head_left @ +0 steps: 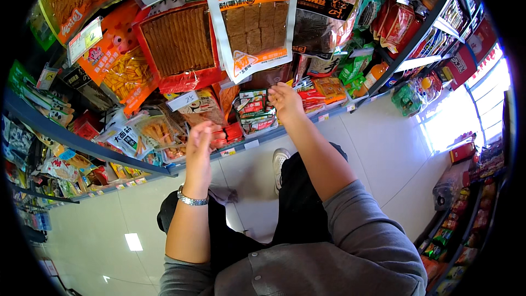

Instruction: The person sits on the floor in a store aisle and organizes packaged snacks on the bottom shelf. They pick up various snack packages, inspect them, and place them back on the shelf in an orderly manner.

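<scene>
My left hand (200, 141) is at the lower shelf's front, its fingers loosely stretched toward small red packets (234, 131). A watch with a metal band (192, 198) is on that wrist. My right hand (286, 102) reaches further, its fingers slightly bent and apart beside a clear-fronted box of small red and green packets (254, 108). I see nothing held in either hand. Above them hangs a white and orange snack bag (255, 64) with brown slabs behind its window. To its left is a red-edged bag of brown strips (178, 44).
Bags of orange snacks (129, 74) and pale packs (123, 134) crowd the left. Red and orange packets (329, 90) lie right of my right hand. The grey shelf edge (137, 161) curves before me. Another stocked shelf (466, 230) stands at right. My shoe (280, 164) is on the tiled floor.
</scene>
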Tool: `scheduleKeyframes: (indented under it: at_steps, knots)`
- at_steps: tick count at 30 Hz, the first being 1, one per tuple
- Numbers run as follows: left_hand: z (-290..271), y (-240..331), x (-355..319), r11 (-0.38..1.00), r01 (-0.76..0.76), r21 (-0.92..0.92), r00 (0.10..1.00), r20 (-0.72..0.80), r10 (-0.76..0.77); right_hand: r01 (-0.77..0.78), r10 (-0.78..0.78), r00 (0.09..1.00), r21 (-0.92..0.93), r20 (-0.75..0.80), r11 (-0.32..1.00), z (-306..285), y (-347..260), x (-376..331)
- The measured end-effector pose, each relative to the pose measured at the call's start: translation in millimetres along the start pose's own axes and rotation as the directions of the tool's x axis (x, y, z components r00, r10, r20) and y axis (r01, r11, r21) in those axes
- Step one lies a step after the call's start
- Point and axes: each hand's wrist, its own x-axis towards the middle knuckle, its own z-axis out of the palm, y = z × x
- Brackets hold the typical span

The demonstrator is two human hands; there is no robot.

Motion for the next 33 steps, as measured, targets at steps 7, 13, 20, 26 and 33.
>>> scheduleKeyframes:
  at_steps: [7,13,20,26,33]
  knots:
    - [-0.5,-32.6,3.0,0.803,-0.158,0.574,0.954,0.3,-0.026,0.183,-0.256,0.947,-0.334,-0.192,0.925,15.5,-23.4,36.9]
    - [-2.9,-40.4,12.6,0.653,-0.318,0.687,0.919,0.394,0.032,0.257,-0.219,0.964,-0.304,0.153,0.917,-14.0,-47.4,118.7]
    - [-1.4,-28.9,10.2,0.504,-0.415,0.758,0.885,0.465,0.028,0.347,-0.335,0.938,-0.223,0.089,0.911,-5.1,-43.2,116.5]
    - [-1.4,-26.5,8.3,0.442,-0.431,0.787,0.861,0.506,-0.06,0.251,-0.229,0.967,-0.255,0.113,0.934,12.4,-51.9,95.5]
    - [2.8,-31.1,9.4,0.418,-0.445,0.792,0.849,0.522,-0.084,0.338,-0.286,0.924,-0.188,0.255,0.922,-9.8,-54.9,115.0]
